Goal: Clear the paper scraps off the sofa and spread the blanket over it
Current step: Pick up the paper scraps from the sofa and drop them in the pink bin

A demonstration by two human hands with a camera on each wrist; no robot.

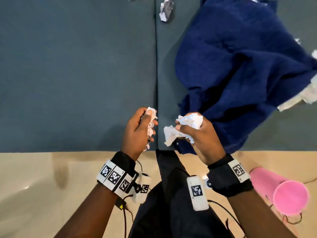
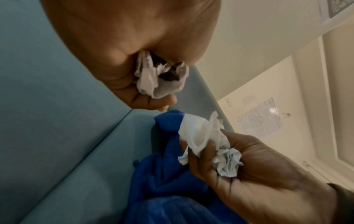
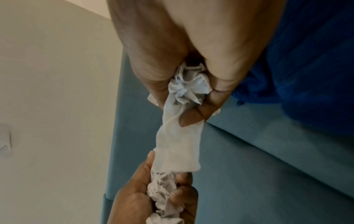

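Both hands (image 1: 169, 130) clutch crumpled paper scraps (image 1: 187, 121); blanket (image 1: 240, 66) apparently bunched.

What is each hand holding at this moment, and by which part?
Left hand grips a wad of crumpled paper scraps bunched in its fist. Right hand grips more crumpled scraps, with one loose tissue-like piece hanging out.

No legible text anywhere. Wrist bands (image 1: 116, 177) carried black-and-white square code markers, patterns only, w/ one tiny side mark too small to read. Sheet on the wall (image 2: 260, 121) in left wrist view looked like a printed table or schedule, lines too blurred to read. Another posted sheet (image 2: 337, 7) at top corner showed a dark patterned block, also unreadable.
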